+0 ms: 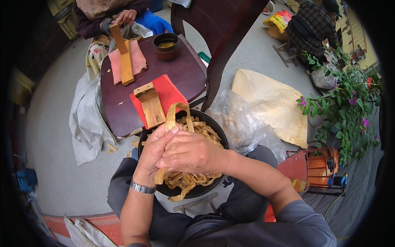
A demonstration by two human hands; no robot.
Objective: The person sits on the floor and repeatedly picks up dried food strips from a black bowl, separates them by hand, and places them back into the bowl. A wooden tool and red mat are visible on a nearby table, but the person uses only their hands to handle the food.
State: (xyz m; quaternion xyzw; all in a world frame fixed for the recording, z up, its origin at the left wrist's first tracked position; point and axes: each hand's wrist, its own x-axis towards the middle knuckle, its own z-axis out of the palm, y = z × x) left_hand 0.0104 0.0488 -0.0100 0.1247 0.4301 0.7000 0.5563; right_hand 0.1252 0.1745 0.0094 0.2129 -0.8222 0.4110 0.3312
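A long tan strip of dried plant material is pinched between both my hands, one part looping up above the fingers and an end hanging below. My left hand, with a metal watch at the wrist, closes on the strip. Over its fingers lies my right hand, closed on the same strip; the fingertips are partly hidden. Beneath both hands, a round black basin holds a heap of similar curled strips. Just beyond it, a wooden block with a raised end rests on a red cloth.
A dark wooden chair bears another wooden jig on pink cloth and a brown pot. Across it sits a person. Clear plastic, a tan sheet, a red metal rack and a flowering plant are right.
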